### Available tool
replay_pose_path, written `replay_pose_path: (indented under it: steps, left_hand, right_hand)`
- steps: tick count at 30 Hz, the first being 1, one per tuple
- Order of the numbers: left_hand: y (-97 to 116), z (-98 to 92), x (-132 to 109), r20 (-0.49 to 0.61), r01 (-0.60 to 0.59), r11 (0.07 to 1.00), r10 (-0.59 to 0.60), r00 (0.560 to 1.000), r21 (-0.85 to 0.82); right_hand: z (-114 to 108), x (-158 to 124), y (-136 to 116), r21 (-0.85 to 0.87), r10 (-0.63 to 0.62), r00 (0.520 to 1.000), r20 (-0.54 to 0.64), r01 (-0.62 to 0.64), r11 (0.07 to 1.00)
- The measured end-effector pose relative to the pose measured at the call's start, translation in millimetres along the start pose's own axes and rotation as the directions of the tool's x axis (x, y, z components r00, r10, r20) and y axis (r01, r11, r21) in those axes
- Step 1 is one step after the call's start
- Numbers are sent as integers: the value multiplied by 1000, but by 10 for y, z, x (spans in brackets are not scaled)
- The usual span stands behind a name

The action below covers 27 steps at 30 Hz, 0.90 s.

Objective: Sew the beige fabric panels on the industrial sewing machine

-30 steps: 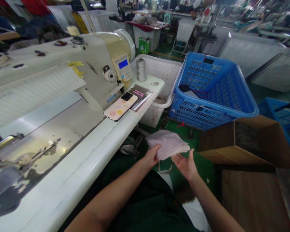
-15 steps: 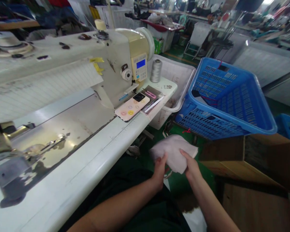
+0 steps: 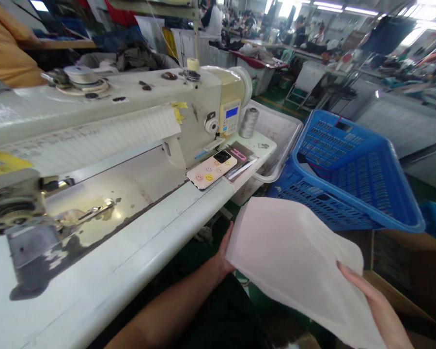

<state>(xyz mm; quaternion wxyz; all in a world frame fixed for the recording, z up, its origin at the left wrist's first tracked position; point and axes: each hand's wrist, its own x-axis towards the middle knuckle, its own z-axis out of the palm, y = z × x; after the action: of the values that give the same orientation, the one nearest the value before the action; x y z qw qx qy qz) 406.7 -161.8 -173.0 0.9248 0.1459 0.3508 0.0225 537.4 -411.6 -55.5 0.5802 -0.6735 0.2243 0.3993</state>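
A pale pinkish-white piece of fabric [image 3: 290,252] is stretched out between my two hands, beyond the front edge of the sewing machine table. My left hand [image 3: 225,249] grips its left edge, with most of the fingers hidden beneath the cloth. At the right side, my right hand [image 3: 366,291] holds the fabric with the thumb on top and the other fingers out of sight. To my left stands a sewing machine [image 3: 131,102], its presser foot area [image 3: 32,213] bare of cloth.
A phone with a smiley case [image 3: 211,170], pink thread snips [image 3: 239,154] and a grey thread cone [image 3: 249,123] lie or stand on the table. Beyond the fabric are a blue plastic basket [image 3: 356,194], a white bin [image 3: 294,127] and a cardboard box [image 3: 403,286]. A person in orange [image 3: 7,43] is at far left.
The fabric, bunched small between my hands before, is now spread wide and nearer. My right hand has moved right and toward me; my left has shifted slightly left. The view has tilted up.
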Motion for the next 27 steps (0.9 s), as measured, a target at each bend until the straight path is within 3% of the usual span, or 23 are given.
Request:
replay_pose_path:
  steps: [5, 10, 16, 20, 24, 27]
  left_hand:
    - [372, -202, 13, 181, 123, 974, -158, 971, 190]
    - [518, -309, -115, 200, 70, 946, -139, 970, 318]
    - [664, -258, -349, 309, -120, 854, -50, 950, 506]
    - [609, -209, -382, 209, -166, 804, 54, 977, 571]
    - [564, -154, -409, 141, -209, 740, 155, 978, 640]
    - [591, -27, -537, 152, -291, 571, 278, 949, 768]
  right_hand:
    - [-136, -44, 20, -45, 85, 995, 48, -83, 996]
    - [-234, 13, -15, -45, 70, 996, 52, -68, 997]
    - [-59, 24, -109, -70, 22, 996, 86, -16, 997]
    - [104, 11, -159, -109, 7, 980, 198, 15, 994]
    - [98, 75, -179, -100, -30, 968, 251, 56, 993]
    - [67, 157, -131, -84, -39, 979, 198, 57, 995]
